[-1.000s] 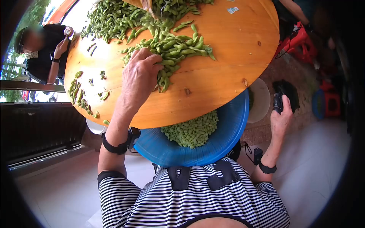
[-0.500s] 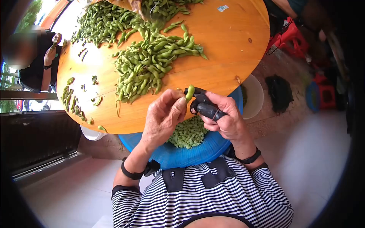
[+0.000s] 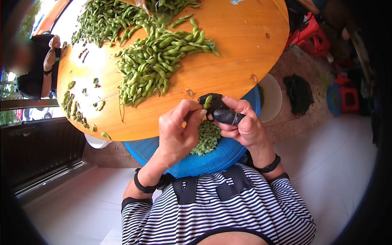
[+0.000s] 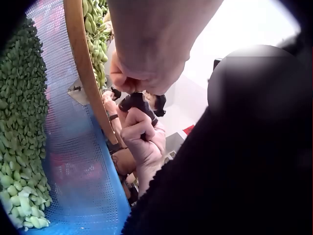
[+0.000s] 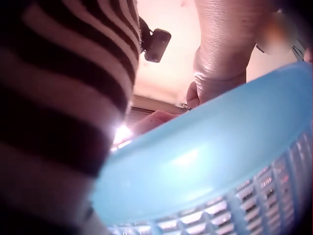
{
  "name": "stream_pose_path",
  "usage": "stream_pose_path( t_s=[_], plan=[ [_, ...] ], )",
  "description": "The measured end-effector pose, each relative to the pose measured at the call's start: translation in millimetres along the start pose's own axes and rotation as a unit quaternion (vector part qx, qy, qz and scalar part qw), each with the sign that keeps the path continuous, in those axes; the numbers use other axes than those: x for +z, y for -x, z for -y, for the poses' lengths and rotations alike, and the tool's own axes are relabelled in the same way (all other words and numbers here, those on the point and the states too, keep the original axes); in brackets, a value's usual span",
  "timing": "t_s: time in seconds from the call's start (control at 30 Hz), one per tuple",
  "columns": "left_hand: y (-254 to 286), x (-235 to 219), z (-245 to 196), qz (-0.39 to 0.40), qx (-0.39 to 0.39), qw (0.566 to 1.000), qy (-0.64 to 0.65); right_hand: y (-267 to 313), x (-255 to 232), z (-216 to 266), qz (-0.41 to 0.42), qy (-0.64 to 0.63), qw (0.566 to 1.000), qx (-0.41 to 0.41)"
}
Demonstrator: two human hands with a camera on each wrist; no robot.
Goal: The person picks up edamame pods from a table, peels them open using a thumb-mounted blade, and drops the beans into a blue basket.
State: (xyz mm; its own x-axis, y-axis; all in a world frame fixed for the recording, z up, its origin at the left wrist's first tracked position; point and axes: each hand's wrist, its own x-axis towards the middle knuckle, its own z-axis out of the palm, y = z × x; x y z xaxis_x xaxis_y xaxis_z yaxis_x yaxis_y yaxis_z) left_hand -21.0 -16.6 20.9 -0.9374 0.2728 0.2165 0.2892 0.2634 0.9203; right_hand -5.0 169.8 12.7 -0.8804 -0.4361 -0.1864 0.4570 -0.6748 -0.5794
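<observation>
A green soybean pod (image 3: 208, 101) stands between the two hands over the front edge of the wooden table. My left hand (image 3: 177, 128) pinches its near end between thumb and fingertips. Black covers (image 3: 228, 117) wrap the thumb and a finger of my right hand (image 3: 247, 126), which closes at the same pod with its other fingers curled. In the left wrist view, my left hand (image 4: 146, 73) meets the black-covered fingers of the right hand (image 4: 142, 134). Below them, a blue basket (image 3: 183, 165) holds shelled green beans (image 3: 207, 139). The basket's rim hides most of the hands in the right wrist view.
Piles of unshelled pods (image 3: 151, 67) lie on the round wooden table (image 3: 237, 53), with scattered scraps (image 3: 73, 108) at its left. A white bucket (image 3: 272, 98) and a black bag (image 3: 299, 94) stand right of the basket. Another person (image 3: 34, 65) sits at the left.
My left hand has come back from the pile with a pod. My right hand has moved in from the far right to meet it. The pod now lies against the black-covered fingers.
</observation>
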Motion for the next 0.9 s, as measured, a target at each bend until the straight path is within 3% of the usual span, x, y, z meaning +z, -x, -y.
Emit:
stream_pose_path(
  t_s=[0.03, 0.07, 0.1, 0.27, 0.3, 0.33, 0.37, 0.4, 0.43, 0.5, 0.53, 0.6, 0.73, 0.8, 0.83, 0.9],
  plan=[
    [-1, -3, 2, 0.002, -0.001, 1.000, 0.000, 2, -1, 0, -0.002, -0.001, 1.000, -0.001],
    [-3, -8, 4, 0.056, -0.146, 0.955, 0.251, 4, -1, 1, -0.010, -0.037, 0.999, 0.025],
    [-4, -10, 6, 0.105, -0.278, 0.826, 0.479, 6, -2, 1, -0.019, -0.073, 0.996, 0.050],
    [-5, -6, 8, 0.148, -0.311, 0.777, 0.527, 10, -11, 3, -0.012, -0.032, 0.998, 0.053],
    [-7, -4, 3, 0.126, -0.252, 0.886, 0.368, 10, -10, 6, -0.003, 0.012, 0.999, 0.035],
    [-9, -1, 1, 0.098, -0.182, 0.959, 0.196, 11, -7, 7, -0.003, 0.012, 0.999, 0.035],
    [-10, 2, 0, 0.097, -0.182, 0.959, 0.195, 11, -3, 8, -0.046, 0.148, 0.988, 0.014],
    [-10, 6, 0, 0.074, -0.130, 0.981, 0.124, 12, 2, 7, -0.087, 0.281, 0.956, -0.006],
    [-10, 7, 1, 0.049, -0.078, 0.994, 0.050, 11, 5, 5, -0.083, 0.281, 0.956, -0.005],
    [-11, 3, 0, 0.059, -0.077, 0.995, -0.005, 9, 10, 3, -0.071, 0.426, 0.893, -0.125],
    [-13, 3, -5, 0.057, -0.053, 0.995, -0.057, 9, 7, 4, -0.062, 0.473, 0.869, -0.135],
    [-12, 4, -6, 0.048, 0.008, 0.993, -0.111, 9, 7, 4, -0.078, 0.469, 0.870, -0.133],
    [-11, -1, -1, 0.064, 0.036, 0.993, -0.097, 8, 5, 4, -0.094, 0.491, 0.854, -0.144],
    [-12, -5, -6, 0.107, -0.061, 0.991, -0.052, 7, 7, 1, -0.099, 0.505, 0.842, -0.161],
    [-12, -4, -6, 0.106, -0.061, 0.991, -0.052, 7, 9, -2, -0.113, 0.522, 0.826, -0.182],
    [-11, 1, -8, 0.094, -0.159, 0.979, 0.083, 6, 16, -7, -0.127, 0.536, 0.810, -0.202]
  ],
)
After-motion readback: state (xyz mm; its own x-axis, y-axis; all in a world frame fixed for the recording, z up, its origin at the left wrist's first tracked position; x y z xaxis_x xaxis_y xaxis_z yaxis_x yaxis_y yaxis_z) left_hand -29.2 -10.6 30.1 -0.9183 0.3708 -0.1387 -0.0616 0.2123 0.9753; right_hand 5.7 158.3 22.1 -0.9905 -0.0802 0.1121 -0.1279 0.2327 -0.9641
